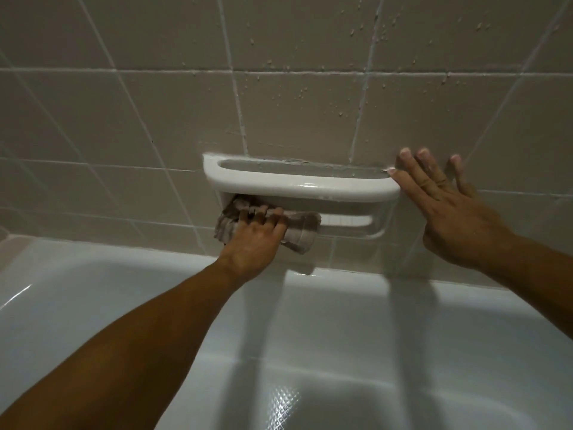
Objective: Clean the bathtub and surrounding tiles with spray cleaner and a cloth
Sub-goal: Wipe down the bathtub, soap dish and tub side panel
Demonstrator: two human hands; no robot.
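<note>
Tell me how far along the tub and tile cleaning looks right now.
Spraying looks done here: droplets still cling to the wall tiles above the soap dish. In hand: the left hand grips the cloth in the dish's recess under the bar, while the right hand rests flat on the tiles. Left: wiping those droplets off. Whether the bathtub has been cleaned, I can't tell.

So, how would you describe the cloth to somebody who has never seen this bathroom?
On the beige tiled wall above the white bathtub sits a white ceramic soap holder with a grab bar. The crumpled beige-grey striped cloth is pushed into its lower recess at the left end, gripped by the left hand. It is the only soft, wrinkled thing among hard glossy surfaces.
</note>
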